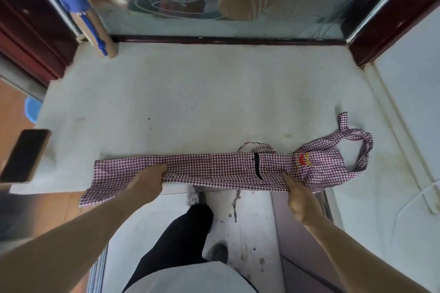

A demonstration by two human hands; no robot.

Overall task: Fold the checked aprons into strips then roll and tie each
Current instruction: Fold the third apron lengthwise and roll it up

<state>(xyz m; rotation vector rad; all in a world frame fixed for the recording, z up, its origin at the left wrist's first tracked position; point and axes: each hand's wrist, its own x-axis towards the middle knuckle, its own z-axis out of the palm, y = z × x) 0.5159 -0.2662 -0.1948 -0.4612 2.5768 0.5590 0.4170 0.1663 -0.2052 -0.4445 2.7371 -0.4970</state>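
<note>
Left hand [148, 179] grips the apron [214, 169] at its near edge, fingers curled under the cloth. Right hand [298, 195] pinches that same edge nearer the bib end. We see the apron folded into a long strip along the table's [190, 102] near edge, left end hanging off, neck strap [357, 140] looped at right. Further left, a phone [25, 156] overhangs the corner. Far back, a blue brush [78, 7] leans.

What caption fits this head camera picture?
Both hands, left and right, grip a checked apron folded into a strip.
</note>
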